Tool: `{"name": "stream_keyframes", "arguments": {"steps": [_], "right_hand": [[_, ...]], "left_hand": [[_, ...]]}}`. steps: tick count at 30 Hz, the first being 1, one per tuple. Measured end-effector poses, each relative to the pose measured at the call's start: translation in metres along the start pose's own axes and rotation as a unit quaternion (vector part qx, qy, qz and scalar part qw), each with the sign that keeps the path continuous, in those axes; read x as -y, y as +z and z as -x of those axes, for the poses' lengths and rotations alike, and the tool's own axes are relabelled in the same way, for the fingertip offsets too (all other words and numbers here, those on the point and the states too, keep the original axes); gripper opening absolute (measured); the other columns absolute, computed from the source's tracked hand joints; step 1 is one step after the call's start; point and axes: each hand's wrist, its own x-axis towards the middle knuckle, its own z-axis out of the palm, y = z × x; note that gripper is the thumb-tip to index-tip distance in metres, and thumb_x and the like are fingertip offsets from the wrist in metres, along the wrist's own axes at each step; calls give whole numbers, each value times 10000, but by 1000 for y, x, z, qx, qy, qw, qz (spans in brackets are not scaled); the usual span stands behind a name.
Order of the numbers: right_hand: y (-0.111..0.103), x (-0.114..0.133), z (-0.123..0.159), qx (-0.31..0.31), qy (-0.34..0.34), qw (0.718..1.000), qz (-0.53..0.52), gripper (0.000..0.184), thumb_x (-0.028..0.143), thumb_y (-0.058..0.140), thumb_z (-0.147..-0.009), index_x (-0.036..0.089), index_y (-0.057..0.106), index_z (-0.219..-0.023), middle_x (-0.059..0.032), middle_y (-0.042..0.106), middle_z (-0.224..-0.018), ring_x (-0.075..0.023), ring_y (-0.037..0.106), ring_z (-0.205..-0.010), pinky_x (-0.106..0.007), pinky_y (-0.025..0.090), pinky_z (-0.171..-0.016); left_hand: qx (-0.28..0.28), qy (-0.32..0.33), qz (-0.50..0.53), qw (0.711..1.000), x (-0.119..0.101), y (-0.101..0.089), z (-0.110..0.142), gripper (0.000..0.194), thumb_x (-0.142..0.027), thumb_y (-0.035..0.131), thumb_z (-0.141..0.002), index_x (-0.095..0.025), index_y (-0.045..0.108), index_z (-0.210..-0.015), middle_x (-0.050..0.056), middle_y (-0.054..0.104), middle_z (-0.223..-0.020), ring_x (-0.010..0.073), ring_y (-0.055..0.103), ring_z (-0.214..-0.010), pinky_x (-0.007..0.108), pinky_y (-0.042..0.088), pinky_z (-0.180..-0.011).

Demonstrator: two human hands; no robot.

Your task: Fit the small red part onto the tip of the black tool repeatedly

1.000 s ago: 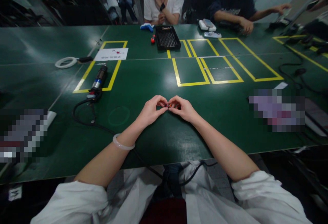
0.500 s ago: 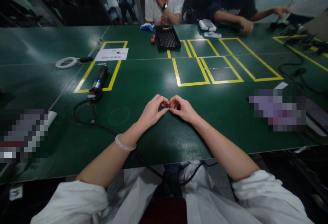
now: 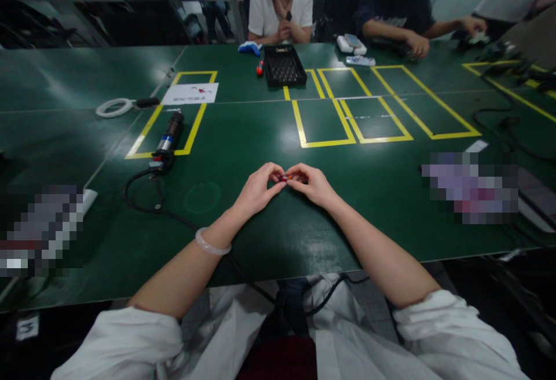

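Observation:
My left hand (image 3: 262, 186) and my right hand (image 3: 313, 186) meet fingertip to fingertip just above the green table (image 3: 260, 247). Both pinch a small red piece (image 3: 284, 178); an orange-red bit of it shows by the right fingers. It is too small and too covered by the fingers to name its kind. To the left, a cylindrical tool (image 3: 170, 134) in black, silver and blue lies on the table, its black cable (image 3: 174, 214) running toward me. Beyond it lies a white sheet (image 3: 191, 94) with a few small red and dark pieces or marks on it.
A black tray (image 3: 284, 70) stands at the far side, beside a small red object (image 3: 260, 68) and a blue object (image 3: 249, 48). Yellow tape outlines (image 3: 328, 143) mark the table. Coiled white cable (image 3: 113, 108) lies left. Two people sit opposite; blurred-out items lie at both sides.
The fingers have shifted slightly, and more of the red piece shows between them. Across the table, a person's hand at the right has moved a little and holds something pale.

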Motion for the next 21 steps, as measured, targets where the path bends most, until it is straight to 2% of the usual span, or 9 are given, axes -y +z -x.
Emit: {"name": "stream_keyframes", "arguments": {"steps": [4,8,10,12,13,15,18,20,21], "right_hand": [[-1,-2,-1,6,27,998,-54,254,329,697,-790,167,631,-974,-12,655,-799,-123,575,-672,-268,477,-654],[-2,-2,0,16,40,998,-55,232,332,698,-787,169,620,-931,6,619,-746,-116,558,-643,-258,455,-633],[-3,-2,0,16,42,997,-60,235,328,696,-785,172,611,-938,11,610,-744,-114,552,-640,-257,452,-634],[-3,-2,-1,19,43,997,-63,236,327,694,-784,176,606,-942,11,609,-750,-114,550,-644,-258,452,-637],[-3,-3,-1,20,43,997,-64,235,327,693,-784,177,604,-942,11,608,-752,-114,548,-645,-258,452,-637],[-2,-3,-1,22,45,997,-63,234,322,693,-780,178,603,-941,13,603,-749,-114,542,-643,-257,450,-635],[-1,-3,-1,22,47,997,-60,234,317,696,-774,176,603,-937,13,596,-748,-111,532,-638,-254,442,-630],[-1,-1,-1,27,50,997,-60,234,315,695,-774,175,602,-937,15,592,-748,-108,524,-630,-253,436,-626],[0,0,-1,30,51,996,-60,234,316,693,-774,175,601,-937,16,590,-749,-107,521,-627,-252,434,-624]], "left_hand": [[6,8,-10,1000,-2,0,1,140,-260,599,-907,-179,591,-1021,36,624,-979,158,610,-895,303,484,-832],[11,-4,-22,1000,-1,-6,-2,221,-361,527,-956,-179,592,-1064,47,640,-1008,170,623,-924,309,485,-853],[-3,-13,-59,998,6,-19,-5,271,-383,477,-977,-179,589,-1117,64,645,-1064,189,621,-979,330,478,-892],[-45,-41,-147,987,18,-40,-8,307,-390,479,-969,-178,590,-1162,93,634,-1136,234,594,-1068,386,447,-962],[-72,-65,-205,974,26,-54,-8,326,-393,499,-956,-176,591,-1180,110,622,-1177,263,568,-1120,423,419,-1002],[-135,-138,-315,929,45,-87,-3,396,-399,545,-927,-161,575,-1242,147,565,-1291,326,485,-1231,498,343,-1071],[-192,-250,-411,856,73,-135,13,605,-416,596,-891,-80,463,-1376,194,434,-1445,372,382,-1316,559,290,-1104],[-196,-331,-427,818,89,-161,28,737,-459,639,-851,-66,397,-1426,202,400,-1471,385,394,-1293,578,342,-1064],[-179,-369,-427,806,96,-171,35,769,-488,647,-837,-80,391,-1436,197,394,-1477,389,407,-1279,582,374,-1035]]}}
